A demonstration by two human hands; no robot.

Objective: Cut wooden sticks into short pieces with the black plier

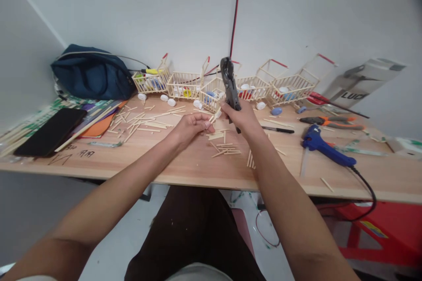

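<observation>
My right hand (240, 117) is closed round the handles of a black cutter (229, 82), which points upward above the wooden table (184, 164). My left hand (193, 126) pinches a short wooden stick (212, 118) and holds it close to the right hand. Cut stick pieces (226, 148) lie on the table just below both hands.
A row of small stick-built carts (231, 85) lines the wall, with plastic caps (168, 99) around them. A blue glue gun (325, 145), orange pliers (331, 121) and a black pen (280, 130) lie at the right. A black phone (49, 131) and a dark blue bag (92, 72) sit at the left. A red stool (379, 232) stands below.
</observation>
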